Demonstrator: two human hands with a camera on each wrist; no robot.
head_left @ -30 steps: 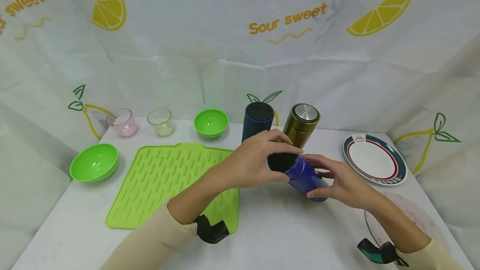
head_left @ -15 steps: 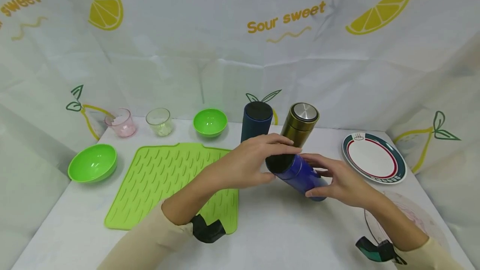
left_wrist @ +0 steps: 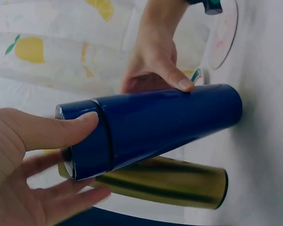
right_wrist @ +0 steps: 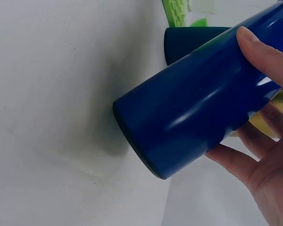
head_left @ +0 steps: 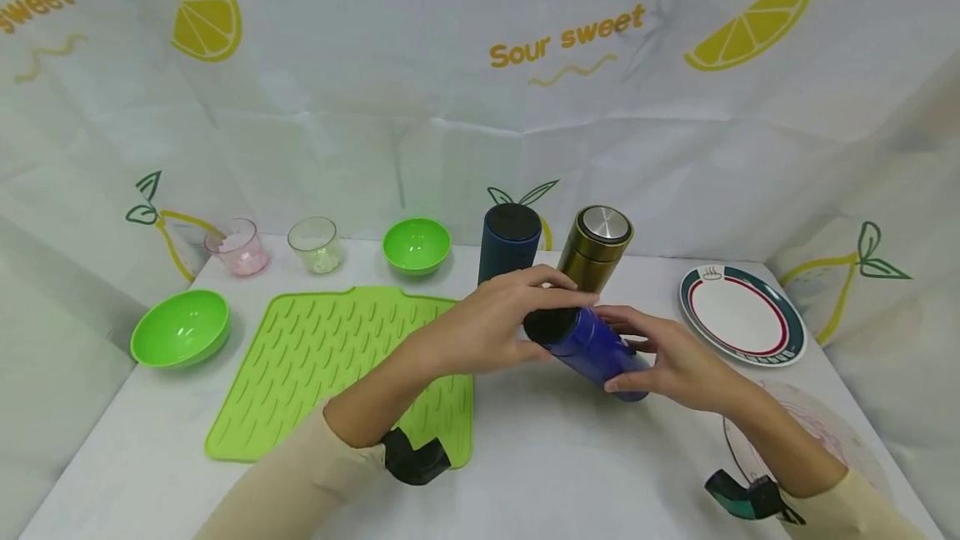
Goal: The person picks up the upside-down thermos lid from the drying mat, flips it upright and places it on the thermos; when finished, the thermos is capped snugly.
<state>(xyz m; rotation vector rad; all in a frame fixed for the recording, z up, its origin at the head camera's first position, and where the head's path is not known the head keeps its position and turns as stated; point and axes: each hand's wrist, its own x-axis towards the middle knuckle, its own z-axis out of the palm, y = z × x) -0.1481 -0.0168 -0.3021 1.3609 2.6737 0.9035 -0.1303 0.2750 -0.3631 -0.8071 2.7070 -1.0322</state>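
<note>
Tilted blue flask [head_left: 592, 348], left hand [head_left: 498, 319] gripping its cap, right hand [head_left: 667, 357] curled round its body: a slip could topple the gold flask [head_left: 596, 250] just behind.

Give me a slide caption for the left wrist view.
Two hands tilt a blue flask: left hand grips its cap end, right hand holds the body, gold flask behind.

You're at a staged tabletop set, not a real kitchen: lemon-print backdrop [head_left: 480, 107] walls in the white table [head_left: 562, 473]. Kitchenware around the green mat [head_left: 330, 365]: bowls, cups behind; plate [head_left: 741, 317] far right.
</note>
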